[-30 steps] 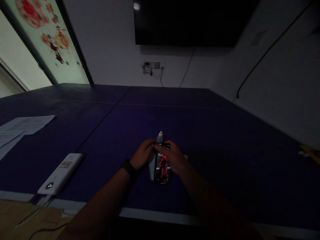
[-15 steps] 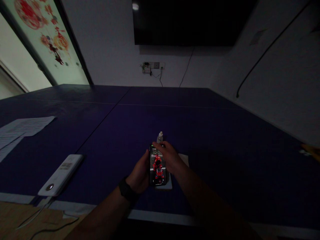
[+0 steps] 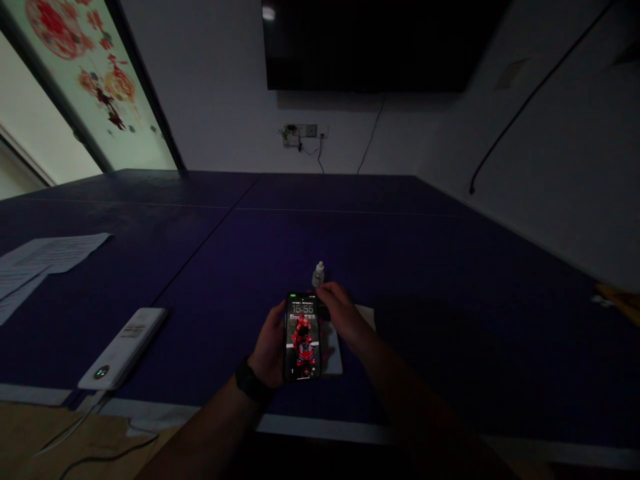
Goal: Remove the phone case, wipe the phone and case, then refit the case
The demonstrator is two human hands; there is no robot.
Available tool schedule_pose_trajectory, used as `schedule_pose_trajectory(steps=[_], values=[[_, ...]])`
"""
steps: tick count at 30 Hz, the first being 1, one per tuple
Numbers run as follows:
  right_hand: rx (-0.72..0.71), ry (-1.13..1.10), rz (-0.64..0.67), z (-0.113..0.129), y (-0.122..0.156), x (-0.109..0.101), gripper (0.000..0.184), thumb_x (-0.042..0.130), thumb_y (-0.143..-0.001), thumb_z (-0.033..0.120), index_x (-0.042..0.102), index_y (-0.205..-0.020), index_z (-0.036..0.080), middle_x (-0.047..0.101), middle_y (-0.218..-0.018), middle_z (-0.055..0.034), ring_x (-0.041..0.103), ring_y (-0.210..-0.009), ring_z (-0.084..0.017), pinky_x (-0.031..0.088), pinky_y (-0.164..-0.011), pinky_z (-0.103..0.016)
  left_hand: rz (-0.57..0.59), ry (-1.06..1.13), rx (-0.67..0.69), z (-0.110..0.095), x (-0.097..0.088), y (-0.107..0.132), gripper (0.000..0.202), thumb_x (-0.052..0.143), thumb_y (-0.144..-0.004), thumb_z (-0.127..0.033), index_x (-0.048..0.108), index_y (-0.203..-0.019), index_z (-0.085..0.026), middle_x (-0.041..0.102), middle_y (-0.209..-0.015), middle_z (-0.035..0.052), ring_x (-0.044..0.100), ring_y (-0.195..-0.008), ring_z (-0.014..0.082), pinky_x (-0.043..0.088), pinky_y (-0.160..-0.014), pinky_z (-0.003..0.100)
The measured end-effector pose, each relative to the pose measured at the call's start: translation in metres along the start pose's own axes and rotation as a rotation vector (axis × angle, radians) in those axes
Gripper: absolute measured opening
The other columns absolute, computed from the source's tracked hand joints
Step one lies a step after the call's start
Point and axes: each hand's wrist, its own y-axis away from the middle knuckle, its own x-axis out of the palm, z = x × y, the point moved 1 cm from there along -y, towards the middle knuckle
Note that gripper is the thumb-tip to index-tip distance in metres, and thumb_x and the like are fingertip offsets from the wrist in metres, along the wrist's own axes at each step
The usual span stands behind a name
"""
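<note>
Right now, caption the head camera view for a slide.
Left hand holds a lit smartphone; right hand near a bottle.

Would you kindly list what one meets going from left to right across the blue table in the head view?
sheets of paper → white power bank → smartphone → right hand

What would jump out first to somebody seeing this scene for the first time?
The brightest spot is the lit smartphone, held in the left hand near the middle of the dark blue table, its lock screen showing 15:55 above a red figure. At the upper left, a pale glass panel with red decorations stands out, while a large black wall-mounted TV hangs beyond the table's far edge.
</note>
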Motion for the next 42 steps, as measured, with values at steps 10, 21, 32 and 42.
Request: schedule_pose_trajectory(steps=[10,21,32,42], values=[[0.032,0.025,-0.042,-0.007,0.0,-0.017,0.027,0.058,-0.079,0.052,0.062,-0.083,0.025,0.06,-0.095,-0.0022,0.054,-0.1,-0.024,0.039,-0.093,-0.037,-0.041,0.001,0.049,-0.008,-0.004,0.001,0.056,0.043,-0.096,-0.055,0.07,-0.107,-0.006,0.076,-0.09,0.0155,0.073,-0.079,0.0266,0.056,-0.083,0.043],[0.054,-0.017,0.026,-0.013,0.002,-0.015,0.027,0.057,-0.08,0.05,0.058,-0.083,0.023,0.06,-0.082,0.0013,0.057,-0.085,-0.02,0.043,-0.078,-0.033,-0.021,0.023,0.05,-0.011,0.0,0.003,0.056,0.041,-0.096,-0.056,0.069,-0.107,-0.008,0.075,-0.094,0.0153,0.072,-0.086,0.0265,0.056,-0.084,0.044],[0.03,0.067,-0.015,-0.036,-0.005,-0.018,0.023,0.057,-0.081,0.045,0.059,-0.088,0.023,0.063,-0.089,-0.0012,0.06,-0.089,-0.022,0.045,-0.082,-0.034,-0.491,-1.187,0.279,-0.06,-0.017,0.018,0.06,0.053,-0.089,-0.06,0.051,-0.133,-0.019,0.06,-0.132,0.0179,0.058,-0.119,0.0338,0.046,-0.097,0.046],[-0.096,0.279,-0.053,-0.043,-0.007,-0.013,0.016,0.06,-0.079,0.035,0.059,-0.089,0.023,0.061,-0.098,-0.0049,0.057,-0.096,-0.024,0.045,-0.091,-0.04,-0.801,-1.872,0.208,-0.046,-0.008,-0.016,0.066,0.058,-0.079,-0.058,0.052,-0.126,-0.013,0.055,-0.124,0.029,0.056,-0.115,0.0496,0.038,-0.095,0.062]])
